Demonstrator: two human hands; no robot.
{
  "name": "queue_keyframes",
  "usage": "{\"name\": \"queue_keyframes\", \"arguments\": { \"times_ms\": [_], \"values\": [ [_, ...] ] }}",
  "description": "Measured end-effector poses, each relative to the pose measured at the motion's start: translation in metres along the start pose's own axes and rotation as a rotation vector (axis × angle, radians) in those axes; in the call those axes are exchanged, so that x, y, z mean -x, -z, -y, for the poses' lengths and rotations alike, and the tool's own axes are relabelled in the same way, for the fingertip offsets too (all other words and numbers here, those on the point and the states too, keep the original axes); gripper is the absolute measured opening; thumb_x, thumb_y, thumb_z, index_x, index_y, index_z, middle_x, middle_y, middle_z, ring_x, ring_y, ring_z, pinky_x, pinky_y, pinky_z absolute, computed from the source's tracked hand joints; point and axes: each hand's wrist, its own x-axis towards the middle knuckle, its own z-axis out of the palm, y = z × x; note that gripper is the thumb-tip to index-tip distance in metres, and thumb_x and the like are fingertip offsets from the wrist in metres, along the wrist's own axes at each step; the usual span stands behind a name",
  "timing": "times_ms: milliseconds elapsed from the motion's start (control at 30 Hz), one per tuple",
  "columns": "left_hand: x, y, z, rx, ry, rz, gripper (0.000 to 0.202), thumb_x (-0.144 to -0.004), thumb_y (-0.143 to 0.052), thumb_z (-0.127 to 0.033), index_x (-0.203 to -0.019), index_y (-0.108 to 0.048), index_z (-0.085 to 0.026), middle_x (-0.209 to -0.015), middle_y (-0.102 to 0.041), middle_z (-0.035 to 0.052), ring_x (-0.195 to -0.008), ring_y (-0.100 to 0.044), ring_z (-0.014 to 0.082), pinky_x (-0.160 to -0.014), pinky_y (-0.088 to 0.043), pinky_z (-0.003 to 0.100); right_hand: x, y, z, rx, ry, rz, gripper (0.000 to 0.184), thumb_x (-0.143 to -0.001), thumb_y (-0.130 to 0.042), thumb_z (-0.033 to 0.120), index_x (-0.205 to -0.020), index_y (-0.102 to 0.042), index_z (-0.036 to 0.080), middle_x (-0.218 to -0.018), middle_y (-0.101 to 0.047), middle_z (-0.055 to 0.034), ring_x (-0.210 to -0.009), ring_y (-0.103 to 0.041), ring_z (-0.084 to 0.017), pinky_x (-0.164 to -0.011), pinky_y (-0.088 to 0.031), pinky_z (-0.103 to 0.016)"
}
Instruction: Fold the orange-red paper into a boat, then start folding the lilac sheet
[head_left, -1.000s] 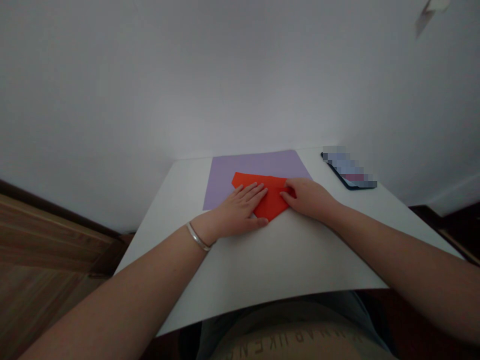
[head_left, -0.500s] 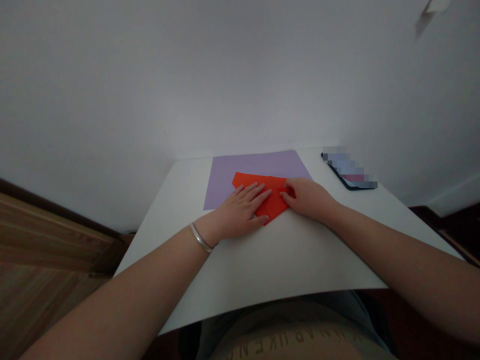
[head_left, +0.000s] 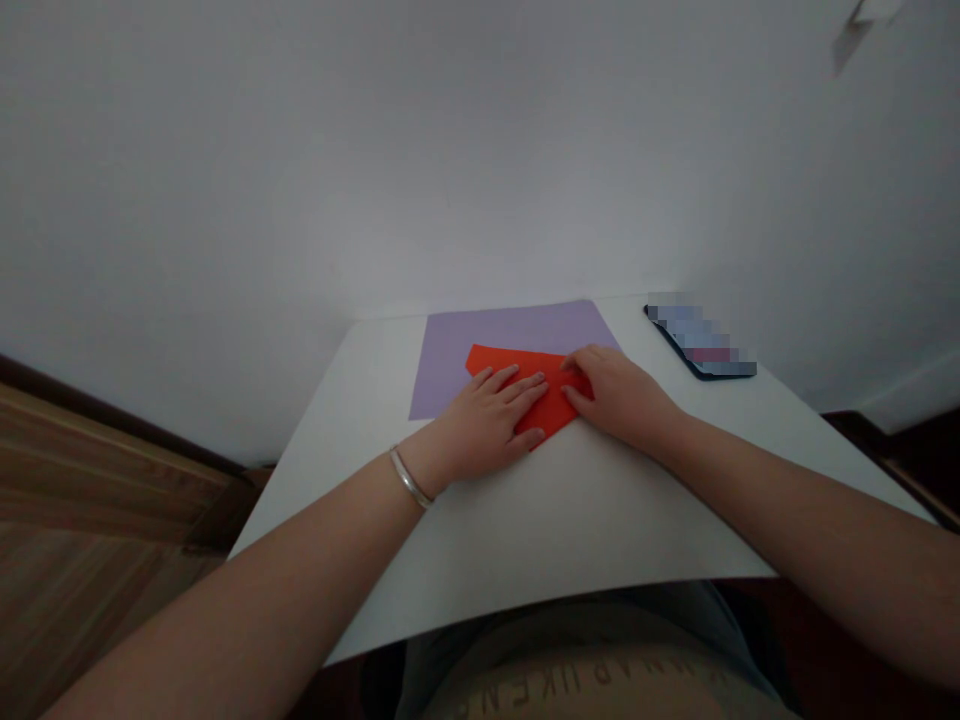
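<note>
A folded red paper (head_left: pixel 551 398) lies on a lilac sheet (head_left: pixel 480 345) on the white table (head_left: pixel 570 510). My left hand (head_left: pixel 491 420) lies flat on the red paper's left part, fingers stretched out and pressing it down. A silver bangle (head_left: pixel 410 478) circles that wrist. My right hand (head_left: pixel 619 392) rests on the paper's right end, its fingertips pressed on the fold there. The paper's near point sticks out between the two hands.
A dark phone (head_left: pixel 701 345) lies at the table's far right corner. A pale wall (head_left: pixel 450 150) rises right behind the table. Wooden flooring (head_left: pixel 90 500) shows at the left, below the table's edge.
My left hand has slid a little to the right over the red paper. My right hand's fingers have shifted slightly up along the paper's right end.
</note>
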Motion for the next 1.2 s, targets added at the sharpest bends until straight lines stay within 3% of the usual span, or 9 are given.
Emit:
{"name": "queue_keyframes", "arguments": {
  "times_ms": [100,200,267,467,667,833,1200],
  "values": [
    [-0.001,0.0,-0.001,0.005,-0.003,-0.014,0.061,-0.096,-0.036,-0.049,-0.146,-0.036,-0.015,-0.151,-0.039,0.0099,-0.142,-0.029,0.0278,-0.115,-0.023,0.043,0.004,0.004,0.002,-0.028,0.259,-0.073,0.014,-0.084,-0.056,0.019,-0.089,-0.069,0.017,-0.097,-0.069,-0.0087,-0.094,-0.057,-0.023,-0.089,-0.043,-0.038],
    [-0.002,-0.001,-0.002,0.026,0.007,-0.014,0.061,-0.096,-0.037,-0.049,-0.145,-0.037,-0.013,-0.151,-0.039,0.0113,-0.143,-0.028,0.0281,-0.115,-0.022,0.043,0.007,0.008,0.006,-0.113,0.528,-0.007,0.017,-0.088,-0.055,0.02,-0.085,-0.071,0.02,-0.092,-0.071,-0.0054,-0.09,-0.06,-0.019,-0.087,-0.045,-0.034],
    [-0.002,-0.002,-0.003,0.045,0.018,-0.001,0.062,-0.097,-0.036,-0.048,-0.146,-0.034,-0.011,-0.153,-0.036,0.0124,-0.144,-0.025,0.0273,-0.116,-0.02,0.043,0.009,0.009,0.008,-0.149,0.597,0.053,0.018,-0.09,-0.054,0.021,-0.089,-0.072,0.02,-0.092,-0.072,-0.0047,-0.09,-0.061,-0.018,-0.085,-0.047,-0.032],
    [-0.002,-0.004,-0.002,0.056,0.019,0.058,0.062,-0.098,-0.031,-0.046,-0.15,-0.025,-0.013,-0.156,-0.028,0.0116,-0.147,-0.016,0.0263,-0.117,-0.016,0.047,0.013,0.014,0.003,-0.177,0.559,0.173,0.02,-0.09,-0.054,0.019,-0.094,-0.074,0.023,-0.097,-0.073,-0.0024,-0.092,-0.065,-0.016,-0.083,-0.048,-0.03],
    [-0.002,-0.004,-0.002,0.055,0.028,0.076,0.063,-0.098,-0.031,-0.046,-0.151,-0.023,-0.014,-0.157,-0.026,0.0118,-0.147,-0.015,0.0258,-0.117,-0.015,0.047,0.017,0.02,0.009,-0.122,0.556,0.206,0.021,-0.091,-0.054,0.024,-0.096,-0.074,0.024,-0.099,-0.072,-0.004,-0.097,-0.064,-0.018,-0.085,-0.047,-0.031],
    [-0.003,-0.004,0.0,0.071,0.016,0.079,0.066,-0.097,-0.031,-0.05,-0.151,-0.023,-0.013,-0.157,-0.026,0.0123,-0.147,-0.015,0.026,-0.118,-0.014,0.048,0.017,0.026,0.015,-0.052,0.491,0.209,0.02,-0.088,-0.056,0.026,-0.09,-0.076,0.024,-0.094,-0.072,-0.0037,-0.091,-0.064,-0.018,-0.078,-0.048,-0.03],
    [-0.003,0.004,0.0,0.118,0.014,0.118,0.067,-0.094,-0.035,-0.052,-0.151,-0.025,-0.018,-0.158,-0.024,0.0101,-0.147,-0.016,0.0266,-0.118,-0.013,0.049,0.013,0.039,-0.009,0.156,0.332,0.255,0.017,-0.083,-0.059,0.026,-0.077,-0.075,0.028,-0.093,-0.074,0.0007,-0.083,-0.065,-0.017,-0.065,-0.045,-0.028]
  ]
}}
